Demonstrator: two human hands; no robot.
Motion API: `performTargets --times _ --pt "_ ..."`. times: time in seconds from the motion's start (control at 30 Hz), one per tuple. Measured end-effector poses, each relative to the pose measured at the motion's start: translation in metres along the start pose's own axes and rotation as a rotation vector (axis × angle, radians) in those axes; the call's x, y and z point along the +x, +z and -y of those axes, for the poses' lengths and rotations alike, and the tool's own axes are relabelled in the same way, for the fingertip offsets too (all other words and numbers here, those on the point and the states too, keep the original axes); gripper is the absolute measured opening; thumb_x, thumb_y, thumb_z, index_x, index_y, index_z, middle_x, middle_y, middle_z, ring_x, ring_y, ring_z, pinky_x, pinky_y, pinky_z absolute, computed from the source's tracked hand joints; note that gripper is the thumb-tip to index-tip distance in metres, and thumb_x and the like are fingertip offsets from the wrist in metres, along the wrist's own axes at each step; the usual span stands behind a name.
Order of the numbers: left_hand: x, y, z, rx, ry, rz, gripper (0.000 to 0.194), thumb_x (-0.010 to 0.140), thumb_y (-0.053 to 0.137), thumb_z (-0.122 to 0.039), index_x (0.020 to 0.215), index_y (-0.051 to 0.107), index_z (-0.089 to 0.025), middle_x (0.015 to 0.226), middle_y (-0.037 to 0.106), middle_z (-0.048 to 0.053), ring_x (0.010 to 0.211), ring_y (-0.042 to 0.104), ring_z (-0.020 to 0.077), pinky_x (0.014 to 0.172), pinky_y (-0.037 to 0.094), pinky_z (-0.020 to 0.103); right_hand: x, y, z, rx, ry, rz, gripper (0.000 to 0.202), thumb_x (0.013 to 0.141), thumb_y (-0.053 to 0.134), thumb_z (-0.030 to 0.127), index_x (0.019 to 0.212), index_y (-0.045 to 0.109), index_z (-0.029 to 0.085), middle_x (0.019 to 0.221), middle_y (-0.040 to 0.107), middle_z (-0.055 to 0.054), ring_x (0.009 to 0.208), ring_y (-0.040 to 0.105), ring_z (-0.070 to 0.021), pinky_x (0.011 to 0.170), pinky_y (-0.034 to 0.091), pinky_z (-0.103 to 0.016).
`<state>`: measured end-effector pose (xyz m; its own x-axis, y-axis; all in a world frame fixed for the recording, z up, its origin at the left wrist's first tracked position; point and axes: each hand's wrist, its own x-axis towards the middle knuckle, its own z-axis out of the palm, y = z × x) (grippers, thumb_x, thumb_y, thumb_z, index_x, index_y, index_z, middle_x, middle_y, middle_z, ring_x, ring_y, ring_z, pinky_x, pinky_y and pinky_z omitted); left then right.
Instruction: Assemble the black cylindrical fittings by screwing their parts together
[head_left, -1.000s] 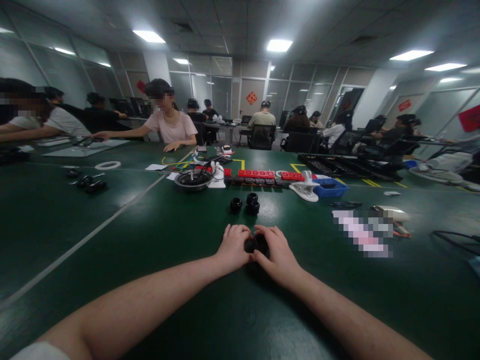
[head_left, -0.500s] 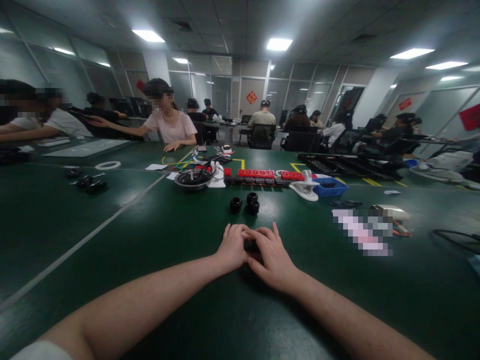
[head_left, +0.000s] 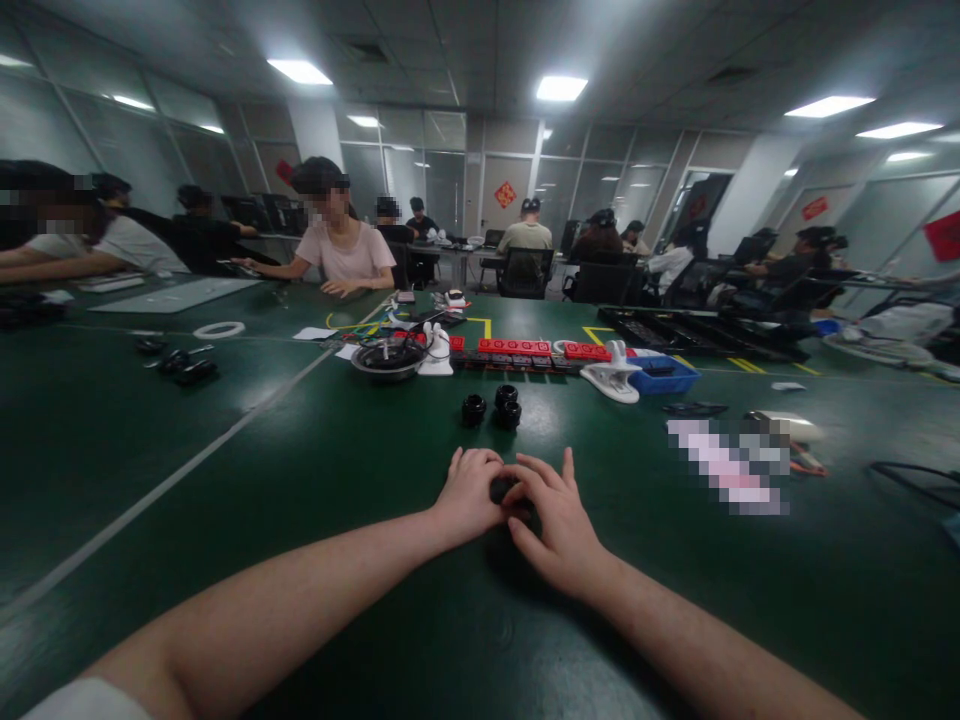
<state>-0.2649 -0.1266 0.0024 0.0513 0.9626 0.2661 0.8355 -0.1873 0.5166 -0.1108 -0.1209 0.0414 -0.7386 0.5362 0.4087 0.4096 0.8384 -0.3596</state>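
My left hand is closed around a small black part just above the green table. Only a bit of that part shows between my hands, so its kind is hard to make out. On its right side, my right hand has its fingers spread and curved, with the fingertips at the part and the thumb standing apart below. Beyond my hands stand three black, round, ribbed parts: one on the left, one at the back and one in front of it.
Across the green table lie red blocks, a round dish, white clips and a blue bin. Black trays are at the back right. A person sits opposite, with several others farther back.
My right hand has loosened and shifted slightly right, its fingers spreading more. My left hand stays where it was. The person opposite has lowered and drawn in an outstretched arm.
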Motion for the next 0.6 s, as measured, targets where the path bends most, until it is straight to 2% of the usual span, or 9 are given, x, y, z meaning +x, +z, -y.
performTargets --times 0.17,0.33,0.47,0.6 --pt "-0.001 0.001 0.002 0.014 0.019 -0.016 0.030 0.056 0.065 -0.036 0.081 0.057 -0.021 0.097 0.051 0.002 0.099 0.043 0.0218 0.098 0.017 0.047 -0.003 0.001 -0.004 -0.002 -0.001 -0.070 0.037 0.069 0.043 0.017 0.105 0.044 0.019 0.082 0.061 -0.003 0.111 0.041 -0.0242 0.097 -0.003 -0.059" --pt "0.000 0.000 0.001 0.000 0.015 -0.012 0.033 0.057 0.064 -0.044 0.076 0.056 -0.020 0.097 0.051 0.002 0.099 0.043 0.0218 0.098 0.017 0.048 -0.003 0.001 -0.010 -0.034 0.061 -0.143 0.031 0.071 0.041 0.018 0.102 0.044 0.019 0.087 0.060 -0.005 0.102 0.048 -0.0224 0.097 0.002 -0.059" --pt "0.001 0.000 0.001 0.000 0.016 -0.017 0.039 0.055 0.063 -0.051 0.076 0.056 -0.019 0.097 0.051 0.003 0.098 0.043 0.0222 0.097 0.018 0.048 -0.001 0.000 -0.016 -0.065 0.108 -0.160 0.030 0.074 0.040 0.018 0.104 0.043 0.018 0.077 0.058 -0.002 0.089 0.053 -0.0194 0.099 0.004 -0.056" --pt "0.001 0.000 0.002 0.002 0.015 -0.016 0.042 0.054 0.063 -0.054 0.076 0.056 -0.019 0.097 0.051 0.003 0.098 0.044 0.0224 0.096 0.019 0.048 0.000 0.000 -0.019 -0.100 0.121 -0.167 0.031 0.076 0.039 0.019 0.106 0.042 0.016 0.069 0.055 0.000 0.085 0.053 -0.0185 0.099 0.008 -0.055"
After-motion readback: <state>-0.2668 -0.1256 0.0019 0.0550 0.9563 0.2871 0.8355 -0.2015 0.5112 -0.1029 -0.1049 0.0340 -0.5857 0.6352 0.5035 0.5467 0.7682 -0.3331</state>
